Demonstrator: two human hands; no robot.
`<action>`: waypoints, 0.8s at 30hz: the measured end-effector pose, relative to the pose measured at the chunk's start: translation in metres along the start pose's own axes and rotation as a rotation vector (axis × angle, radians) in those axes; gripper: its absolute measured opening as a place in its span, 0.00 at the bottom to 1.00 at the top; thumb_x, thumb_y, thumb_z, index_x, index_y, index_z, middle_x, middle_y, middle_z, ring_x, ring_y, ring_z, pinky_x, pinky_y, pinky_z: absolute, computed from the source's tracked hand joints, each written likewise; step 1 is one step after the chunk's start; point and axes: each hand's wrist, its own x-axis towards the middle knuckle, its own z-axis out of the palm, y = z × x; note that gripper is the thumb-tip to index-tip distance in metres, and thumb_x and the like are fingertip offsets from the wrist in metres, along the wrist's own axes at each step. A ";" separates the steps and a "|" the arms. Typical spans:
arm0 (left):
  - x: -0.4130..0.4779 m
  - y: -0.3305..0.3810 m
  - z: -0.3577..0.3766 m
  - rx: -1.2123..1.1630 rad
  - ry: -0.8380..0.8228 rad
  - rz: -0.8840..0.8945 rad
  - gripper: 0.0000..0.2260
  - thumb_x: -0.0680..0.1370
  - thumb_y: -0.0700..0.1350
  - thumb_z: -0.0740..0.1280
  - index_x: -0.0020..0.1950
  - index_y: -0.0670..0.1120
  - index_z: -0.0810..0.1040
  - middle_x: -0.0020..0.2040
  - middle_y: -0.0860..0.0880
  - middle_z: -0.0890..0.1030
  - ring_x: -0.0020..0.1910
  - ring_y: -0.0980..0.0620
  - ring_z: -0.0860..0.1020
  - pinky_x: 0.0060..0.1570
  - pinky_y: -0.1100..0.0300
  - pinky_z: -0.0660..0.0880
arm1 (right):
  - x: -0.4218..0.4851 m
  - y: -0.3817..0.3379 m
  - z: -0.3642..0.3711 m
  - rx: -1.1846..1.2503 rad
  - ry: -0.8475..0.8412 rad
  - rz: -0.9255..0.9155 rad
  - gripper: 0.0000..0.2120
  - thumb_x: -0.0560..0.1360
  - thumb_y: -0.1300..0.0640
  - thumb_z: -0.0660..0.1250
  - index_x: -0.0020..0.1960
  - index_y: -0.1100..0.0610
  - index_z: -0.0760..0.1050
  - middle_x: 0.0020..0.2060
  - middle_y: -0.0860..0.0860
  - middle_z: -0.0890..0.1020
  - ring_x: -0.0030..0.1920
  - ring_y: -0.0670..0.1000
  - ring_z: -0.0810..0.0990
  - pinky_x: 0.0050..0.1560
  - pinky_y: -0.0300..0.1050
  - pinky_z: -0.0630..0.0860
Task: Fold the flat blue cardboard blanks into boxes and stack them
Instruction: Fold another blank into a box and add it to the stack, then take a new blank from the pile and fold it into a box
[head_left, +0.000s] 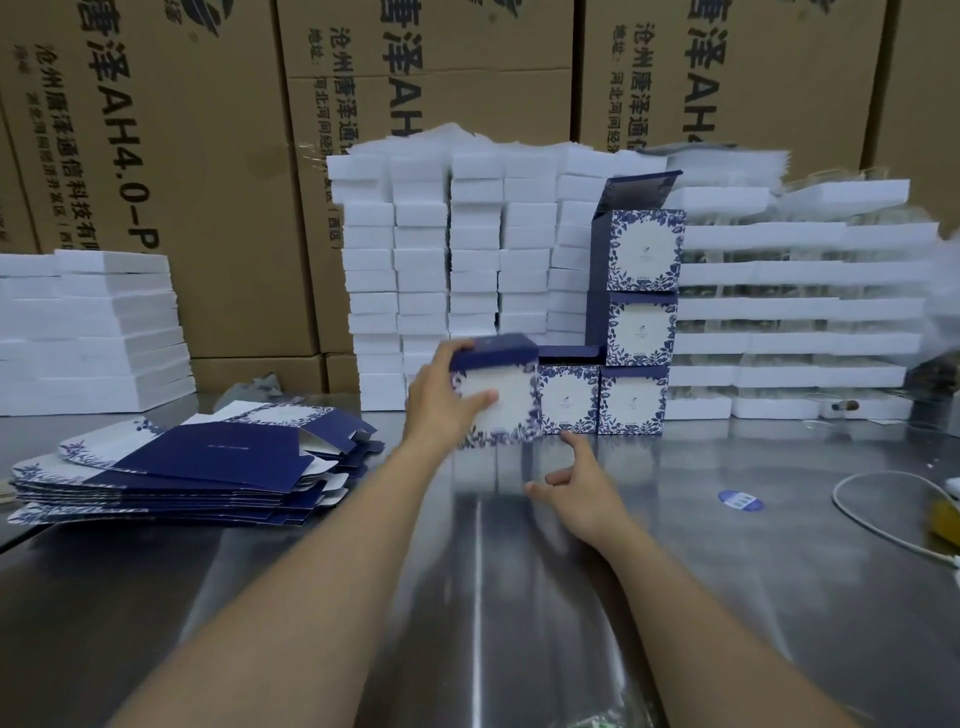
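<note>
Left hand (447, 402) grips folded box (501, 400) by side, lining it up against bottom row of box stack (636, 322) at table (467, 597) far edge (neat rows stack steadier). Right hand (576, 483) open, fingers spread, holding nothing. Flat blanks (171, 467) piled near left edge, within reach.

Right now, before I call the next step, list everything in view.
Folded boxes: four, blue-and-white floral, stacked at table's back, top lid open.
Held box: one, same print, left end of bottom row.
Flat blanks: one pile, navy and white, table left.
Foam pieces: many stacks, white, behind boxes and far left.
Cartons: several, brown, behind.
Sticker: one, blue, table right.
Cable: one, white, far right.
Table: one, steel, under everything.
Left hand: one, grips held box.
Right hand: one, open, below box row.
</note>
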 end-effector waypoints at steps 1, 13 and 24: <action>0.018 0.010 -0.001 0.012 -0.002 0.011 0.28 0.74 0.45 0.81 0.69 0.60 0.73 0.62 0.49 0.79 0.55 0.44 0.80 0.53 0.48 0.82 | 0.001 0.003 0.002 0.001 0.017 -0.011 0.42 0.75 0.56 0.79 0.82 0.49 0.60 0.45 0.50 0.82 0.49 0.52 0.81 0.59 0.50 0.77; 0.156 0.053 0.090 0.109 -0.052 0.057 0.31 0.73 0.47 0.81 0.72 0.56 0.71 0.62 0.47 0.79 0.52 0.47 0.78 0.49 0.57 0.70 | -0.009 0.004 0.007 -0.340 -0.066 -0.179 0.33 0.78 0.49 0.71 0.79 0.44 0.62 0.50 0.43 0.78 0.60 0.51 0.74 0.63 0.47 0.74; 0.151 0.006 0.156 0.057 0.056 0.025 0.49 0.77 0.55 0.77 0.83 0.67 0.44 0.74 0.48 0.75 0.64 0.44 0.79 0.51 0.52 0.73 | 0.000 -0.007 0.008 -0.486 -0.061 -0.219 0.19 0.80 0.45 0.64 0.70 0.43 0.69 0.60 0.46 0.79 0.63 0.52 0.72 0.60 0.47 0.74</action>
